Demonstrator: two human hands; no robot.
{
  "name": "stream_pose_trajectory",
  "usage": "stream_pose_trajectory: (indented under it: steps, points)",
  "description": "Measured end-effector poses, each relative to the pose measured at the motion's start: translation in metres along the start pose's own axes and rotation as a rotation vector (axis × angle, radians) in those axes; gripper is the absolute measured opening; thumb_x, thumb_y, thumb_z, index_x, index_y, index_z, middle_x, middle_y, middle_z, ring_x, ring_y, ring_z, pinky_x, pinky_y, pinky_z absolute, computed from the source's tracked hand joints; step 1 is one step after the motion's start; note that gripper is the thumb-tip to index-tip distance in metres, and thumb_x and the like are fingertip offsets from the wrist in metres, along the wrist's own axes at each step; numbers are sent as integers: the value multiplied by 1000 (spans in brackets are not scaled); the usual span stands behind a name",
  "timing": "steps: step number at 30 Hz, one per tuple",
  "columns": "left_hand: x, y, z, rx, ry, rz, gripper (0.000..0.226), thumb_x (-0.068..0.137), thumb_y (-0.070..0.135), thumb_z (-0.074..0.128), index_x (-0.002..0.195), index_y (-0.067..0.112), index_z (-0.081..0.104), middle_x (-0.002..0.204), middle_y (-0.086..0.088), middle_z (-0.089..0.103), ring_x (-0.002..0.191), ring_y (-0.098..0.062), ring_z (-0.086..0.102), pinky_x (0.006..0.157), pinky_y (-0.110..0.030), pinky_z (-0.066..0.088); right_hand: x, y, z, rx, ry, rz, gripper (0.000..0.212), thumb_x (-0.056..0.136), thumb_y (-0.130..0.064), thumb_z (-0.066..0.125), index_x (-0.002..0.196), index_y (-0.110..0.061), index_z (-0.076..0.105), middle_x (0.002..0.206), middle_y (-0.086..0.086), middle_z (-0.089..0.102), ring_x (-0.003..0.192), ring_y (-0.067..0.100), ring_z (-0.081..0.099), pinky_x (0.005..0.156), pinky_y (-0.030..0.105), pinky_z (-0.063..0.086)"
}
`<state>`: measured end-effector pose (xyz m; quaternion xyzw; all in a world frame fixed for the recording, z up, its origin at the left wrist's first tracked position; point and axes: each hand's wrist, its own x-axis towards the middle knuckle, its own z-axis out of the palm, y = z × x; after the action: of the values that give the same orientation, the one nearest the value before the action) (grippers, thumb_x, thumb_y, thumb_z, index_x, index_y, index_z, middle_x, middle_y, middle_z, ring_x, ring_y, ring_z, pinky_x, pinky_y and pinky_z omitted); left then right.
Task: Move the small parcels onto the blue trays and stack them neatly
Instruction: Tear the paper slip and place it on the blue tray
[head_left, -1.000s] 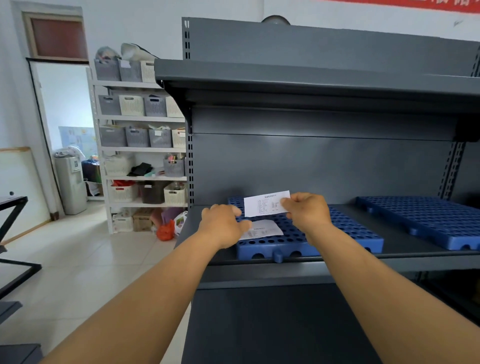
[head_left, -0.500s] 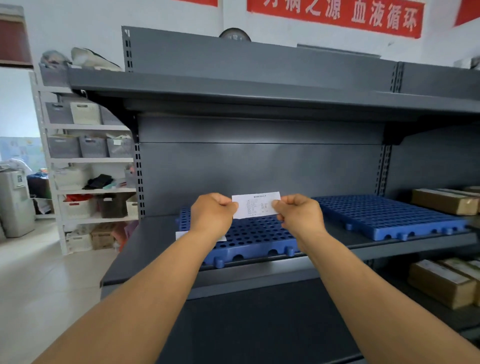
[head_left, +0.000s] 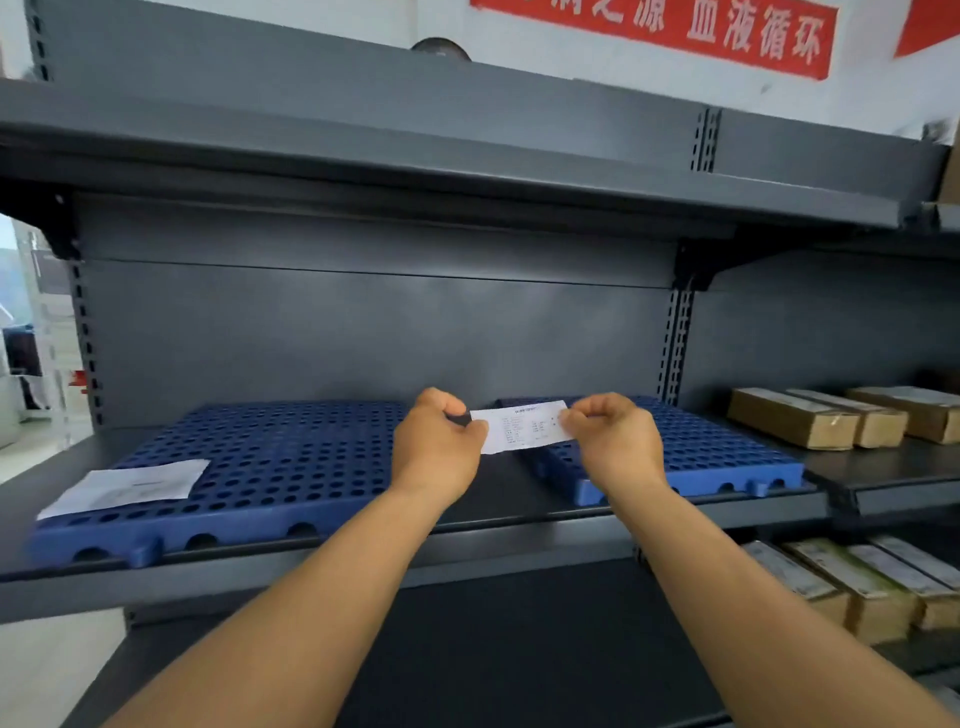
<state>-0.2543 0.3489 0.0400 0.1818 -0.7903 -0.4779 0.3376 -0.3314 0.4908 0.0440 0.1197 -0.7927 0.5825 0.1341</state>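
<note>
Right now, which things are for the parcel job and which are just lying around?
For the job:
- left blue tray
- right blue tray
- brown parcels on the shelf to the right
- more parcels on the shelf below

Just lying about, or not clearly part of it:
- white paper lying on the left tray's corner
- printed slip pinched between the left hand and right hand
- red banner

- Your left hand (head_left: 436, 447) and right hand (head_left: 615, 441): raised level, near each other, fingers curled, each pinching.
- Both your forearms extended forward, bare.
</note>
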Motion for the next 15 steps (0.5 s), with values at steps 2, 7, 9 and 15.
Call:
stream_pose_trajectory:
  steps: [2,7,9,15]
  points:
    - [-1,8,25,44,10,-1,11,86,20,60,95,19,55,79,6,59,79,-17,57,66,-25,42,16,14,-18,-56,-41,3,10,88,-26,63,84,-17,63,65,-4,57,55,12,49,55,27,41]
    - [-4,26,74,189,-14,-1,14,86,14,55,82,16,68,80,3,67,85,-20,64,69,-24,48,46,41,-49,-167,-102,19,11,88,-25,62,80,-19,60,66,-2,59,58,17,52,55,29,44]
    - [-4,30,89,232,-17,-12,19,85,13,53,80,15,71,87,-2,73,88,-21,66,73,-26,51,56,49,-56,-228,-111,23,8,88,-25,60,81,-21,60,69,-2,60,61,15,53,57,29,44]
    - [4,30,113,313,-70,-38,26,89,13,48,74,23,67,91,3,71,87,-18,66,69,-23,47,75,62,-63,-357,-200,16,11,90,-23,56,82,-24,62,71,-4,60,63,14,54,57,28,43]
